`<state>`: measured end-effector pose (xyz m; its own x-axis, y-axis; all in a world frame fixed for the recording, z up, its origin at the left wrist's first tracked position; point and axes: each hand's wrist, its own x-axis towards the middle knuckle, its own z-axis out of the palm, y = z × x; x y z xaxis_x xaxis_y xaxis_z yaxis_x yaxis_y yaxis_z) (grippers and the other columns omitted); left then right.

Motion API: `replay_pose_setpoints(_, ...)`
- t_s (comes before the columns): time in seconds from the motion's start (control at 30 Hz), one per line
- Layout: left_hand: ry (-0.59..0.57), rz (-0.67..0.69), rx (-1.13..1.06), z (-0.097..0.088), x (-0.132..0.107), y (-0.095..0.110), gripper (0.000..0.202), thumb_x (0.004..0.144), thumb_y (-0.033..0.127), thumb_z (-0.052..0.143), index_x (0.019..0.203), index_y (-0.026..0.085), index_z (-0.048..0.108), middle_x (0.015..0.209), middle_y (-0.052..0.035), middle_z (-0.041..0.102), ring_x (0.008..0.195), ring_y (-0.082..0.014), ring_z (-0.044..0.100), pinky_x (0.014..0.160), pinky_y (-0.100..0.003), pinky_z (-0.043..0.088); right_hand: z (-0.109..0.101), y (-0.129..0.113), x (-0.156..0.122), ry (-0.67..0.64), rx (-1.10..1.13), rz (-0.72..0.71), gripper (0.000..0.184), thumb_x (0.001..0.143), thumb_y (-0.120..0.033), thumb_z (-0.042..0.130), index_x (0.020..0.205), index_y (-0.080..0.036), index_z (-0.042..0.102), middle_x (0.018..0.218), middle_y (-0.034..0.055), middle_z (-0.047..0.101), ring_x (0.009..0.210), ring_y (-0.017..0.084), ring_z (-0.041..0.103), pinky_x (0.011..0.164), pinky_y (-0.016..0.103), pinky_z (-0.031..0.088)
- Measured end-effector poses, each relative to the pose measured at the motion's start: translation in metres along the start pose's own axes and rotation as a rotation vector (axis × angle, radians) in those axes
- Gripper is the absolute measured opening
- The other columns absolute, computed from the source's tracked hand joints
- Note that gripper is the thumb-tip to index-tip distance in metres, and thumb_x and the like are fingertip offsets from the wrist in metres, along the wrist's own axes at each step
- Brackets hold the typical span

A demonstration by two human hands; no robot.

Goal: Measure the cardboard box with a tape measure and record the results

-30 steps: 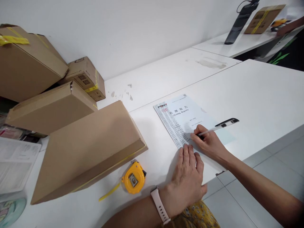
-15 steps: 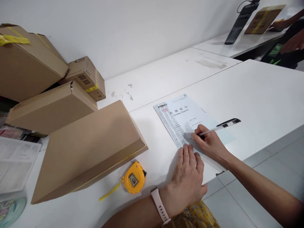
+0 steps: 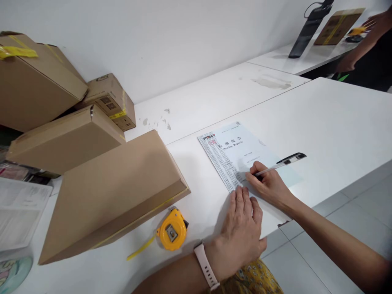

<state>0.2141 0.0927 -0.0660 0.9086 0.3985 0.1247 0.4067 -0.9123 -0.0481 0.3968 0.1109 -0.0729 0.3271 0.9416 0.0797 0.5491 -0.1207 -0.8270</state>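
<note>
A pale blue printed sheet headed "Testing Report" (image 3: 245,149) lies flat on the white table. My right hand (image 3: 269,183) is closed around a pen (image 3: 288,160) with a clear barrel and black clip, its tip down at the sheet's lower part, hidden by my fingers. Flat on the table at the sheet's near edge rests my left hand (image 3: 243,220), fingertips on the paper's border and a pink-strapped watch on the wrist. Left of that hand sits a yellow tape measure (image 3: 172,230), a short length of its tape pulled out.
A large flat cardboard box (image 3: 116,192) lies to the left, with more boxes (image 3: 39,81) stacked behind it. A dark water bottle (image 3: 309,32) and a taped carton (image 3: 338,26) stand at the far right. Beside them a co-worker's arm (image 3: 367,41) reaches over the table.
The pen's upper end has shifted slightly left with my right hand. My left hand stays put. At far right, the co-worker's arms have moved, and a yellow object now shows near one hand.
</note>
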Motion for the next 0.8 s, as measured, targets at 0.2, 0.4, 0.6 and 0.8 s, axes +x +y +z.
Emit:
replay_pose_setpoints(0.2,-0.006,-0.005,-0.004,0.0,0.0,0.0,0.089,0.087,0.061,0.064,0.143,-0.005,0.048,0.154,-0.0348,0.045,0.147,-0.0439,0.041,0.121,-0.05,0.037,0.001,0.001,0.0,0.009,0.009,-0.003,0.026,0.089,-0.029,0.059,0.068,-0.026,0.044,0.055,-0.0058,0.041,0.05,0.012,0.033,0.047,0.028,0.028)
replay_pose_setpoints(0.4,-0.01,-0.005,-0.006,0.0,0.0,0.0,0.088,0.088,0.061,0.063,0.144,-0.005,0.048,0.155,-0.0345,0.044,0.148,-0.0442,0.039,0.121,-0.05,0.036,-0.001,0.0,-0.002,0.093,0.092,0.021,0.027,0.094,-0.037,0.061,0.074,-0.025,0.048,0.06,-0.0045,0.046,0.053,0.013,0.039,0.049,0.029,0.033)
replay_pose_setpoints(0.6,-0.022,0.005,-0.01,0.0,-0.001,0.0,0.088,0.089,0.06,0.062,0.145,-0.005,0.047,0.156,-0.0341,0.044,0.149,-0.044,0.039,0.122,-0.05,0.035,0.0,0.006,0.005,0.191,-0.012,-0.14,0.015,0.099,-0.037,0.055,0.104,-0.026,0.064,0.096,0.0057,0.068,0.076,0.021,0.061,0.067,0.035,0.049)
replay_pose_setpoints(0.8,-0.024,0.005,0.006,-0.001,-0.001,0.001,0.085,0.091,0.059,0.06,0.145,-0.005,0.046,0.157,-0.0333,0.043,0.151,-0.0428,0.036,0.123,-0.051,0.032,-0.003,0.011,0.004,0.18,-0.215,-0.219,0.033,0.1,-0.025,0.043,0.122,-0.03,0.067,0.12,0.008,0.064,0.093,0.024,0.067,0.075,0.037,0.053)
